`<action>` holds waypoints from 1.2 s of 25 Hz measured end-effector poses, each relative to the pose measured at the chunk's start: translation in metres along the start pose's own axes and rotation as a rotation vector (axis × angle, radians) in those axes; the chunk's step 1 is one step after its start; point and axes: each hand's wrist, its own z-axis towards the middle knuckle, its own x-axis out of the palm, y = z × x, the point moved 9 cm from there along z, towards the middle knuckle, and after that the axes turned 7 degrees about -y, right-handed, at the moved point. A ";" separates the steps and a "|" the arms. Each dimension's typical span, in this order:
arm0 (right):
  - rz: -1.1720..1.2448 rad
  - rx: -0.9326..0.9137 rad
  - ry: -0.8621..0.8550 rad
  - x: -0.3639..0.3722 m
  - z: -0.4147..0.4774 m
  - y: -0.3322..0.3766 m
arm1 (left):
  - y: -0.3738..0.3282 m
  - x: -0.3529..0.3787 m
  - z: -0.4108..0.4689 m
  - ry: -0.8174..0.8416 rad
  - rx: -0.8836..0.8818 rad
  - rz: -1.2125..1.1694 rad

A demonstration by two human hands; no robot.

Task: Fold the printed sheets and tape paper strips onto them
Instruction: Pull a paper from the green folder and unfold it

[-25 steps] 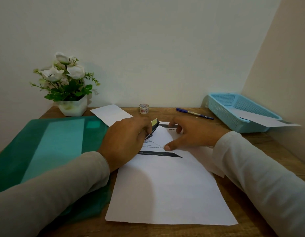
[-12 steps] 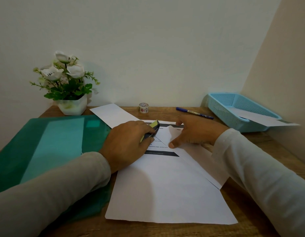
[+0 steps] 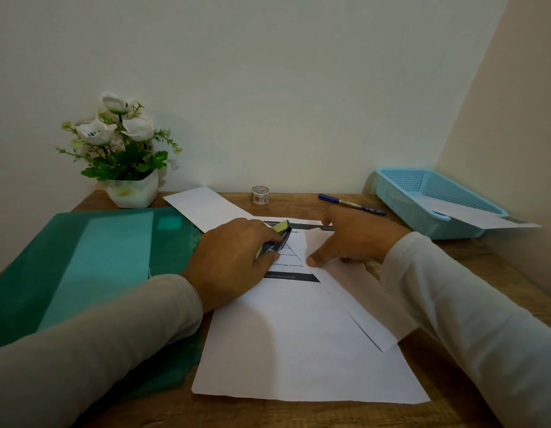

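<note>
A white printed sheet (image 3: pixel 292 341) lies in front of me on the wooden desk, its lower half folded up over the print. My left hand (image 3: pixel 234 261) grips a black and yellow-green cutter (image 3: pixel 275 239) held against the printed part. A long white paper strip (image 3: pixel 351 301) lies slantwise across the sheet's right side. My right hand (image 3: pixel 351 239) presses the strip's upper end, thumb on its edge. A small roll of patterned tape (image 3: pixel 260 194) stands at the back of the desk.
A green plastic folder (image 3: pixel 92 264) lies at the left, with a loose white paper (image 3: pixel 203 206) behind it. A white flower pot (image 3: pixel 130 188) stands back left. A blue pen (image 3: pixel 351 204) and a blue mesh tray (image 3: pixel 422 193) holding a folded sheet (image 3: pixel 484 217) are at the right.
The paper strip has swung down to the right, and more of the printed text shows. My left hand with the cutter shifted slightly toward me; my right hand stayed on the strip.
</note>
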 end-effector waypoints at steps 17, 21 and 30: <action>0.169 -0.048 0.019 0.006 0.004 0.005 | -0.002 0.000 0.001 0.004 0.010 -0.001; 0.183 -0.049 -0.022 0.005 0.006 0.001 | -0.002 -0.001 0.000 -0.008 0.014 -0.007; 0.553 0.025 -0.039 0.001 0.019 -0.023 | -0.001 -0.002 0.000 -0.016 -0.009 -0.028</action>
